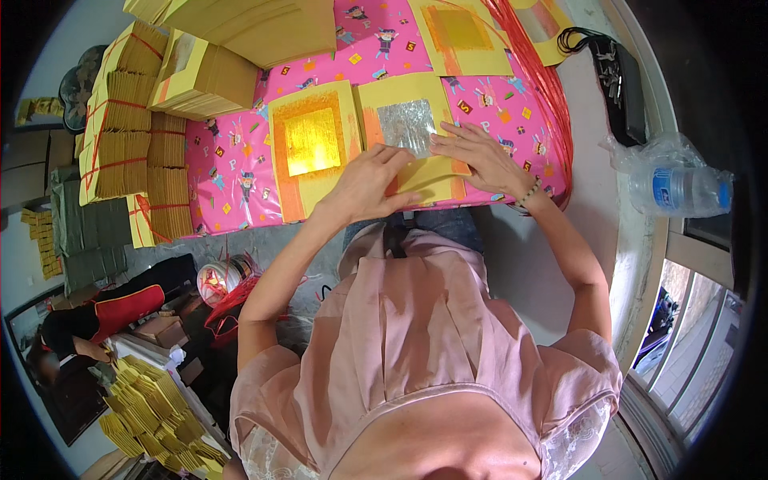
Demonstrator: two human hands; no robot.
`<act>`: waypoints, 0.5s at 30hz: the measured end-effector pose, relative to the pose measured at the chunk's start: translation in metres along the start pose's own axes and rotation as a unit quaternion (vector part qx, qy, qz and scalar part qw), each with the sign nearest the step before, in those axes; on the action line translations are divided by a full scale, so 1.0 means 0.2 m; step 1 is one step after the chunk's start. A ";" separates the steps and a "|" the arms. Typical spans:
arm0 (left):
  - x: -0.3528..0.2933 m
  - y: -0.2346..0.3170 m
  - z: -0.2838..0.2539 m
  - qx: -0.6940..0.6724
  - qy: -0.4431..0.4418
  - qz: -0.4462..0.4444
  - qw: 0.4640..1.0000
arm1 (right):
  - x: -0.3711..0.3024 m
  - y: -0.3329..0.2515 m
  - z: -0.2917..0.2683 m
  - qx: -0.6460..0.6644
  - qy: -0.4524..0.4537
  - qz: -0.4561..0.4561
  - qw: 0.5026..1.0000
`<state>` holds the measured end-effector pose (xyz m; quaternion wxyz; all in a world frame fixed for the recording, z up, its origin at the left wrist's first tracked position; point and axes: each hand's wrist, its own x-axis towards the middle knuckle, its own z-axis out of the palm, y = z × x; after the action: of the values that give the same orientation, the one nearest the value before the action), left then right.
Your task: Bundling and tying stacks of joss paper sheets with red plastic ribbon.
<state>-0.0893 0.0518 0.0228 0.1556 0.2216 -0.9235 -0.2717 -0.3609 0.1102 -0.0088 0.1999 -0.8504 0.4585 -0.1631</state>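
A yellow paper sheet with a silver foil square [406, 124] lies at the table's near edge in front of me. My left hand [374, 182] rests on its lower left part, thumb apart from the curved fingers. The fingertips touch the sheet just below the foil. My right hand [484, 160] lies with stretched, spread fingers on the sheet's right side, tips at the foil's edge. The lower part of the sheet looks bent up between my hands. Just left lies another yellow sheet with a shiny gold square [314, 142] and an orange border.
Red-tied bundles of yellow paper [116, 132] and tall stacks [204, 76] line the pink patterned table [228, 180] at left. Red strands [552, 104] hang over its right side. A plastic bottle [676, 190] stands right. Another person [120, 316] is at lower left beside yellow bundles.
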 end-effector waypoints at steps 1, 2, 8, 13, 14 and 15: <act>0.00 -0.01 -0.03 0.022 -0.014 -0.013 1.000 | 0.00 0.01 0.00 0.041 0.017 0.007 0.999; -0.01 -0.02 -0.06 0.050 -0.018 -0.017 0.998 | 0.00 0.01 0.00 0.042 0.012 0.012 0.999; 0.03 -0.16 -0.14 -0.016 -0.069 -0.089 0.994 | 0.05 0.03 0.00 0.017 0.049 0.060 0.997; 0.06 -0.23 -0.13 -0.038 -0.002 -0.101 0.994 | 0.10 0.07 -0.02 0.047 0.066 0.134 0.988; 0.08 -0.23 -0.12 -0.028 0.019 -0.120 0.992 | 0.10 0.08 -0.03 0.049 0.063 0.135 0.988; 0.09 -0.23 -0.12 -0.019 0.031 -0.149 0.988 | 0.11 0.09 -0.02 0.075 0.077 0.147 0.983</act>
<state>-0.0800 -0.0016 0.0181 0.1460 0.3616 -0.8699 -0.3020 -0.3651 0.0819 -0.0115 0.2491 -0.7411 0.5790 -0.2312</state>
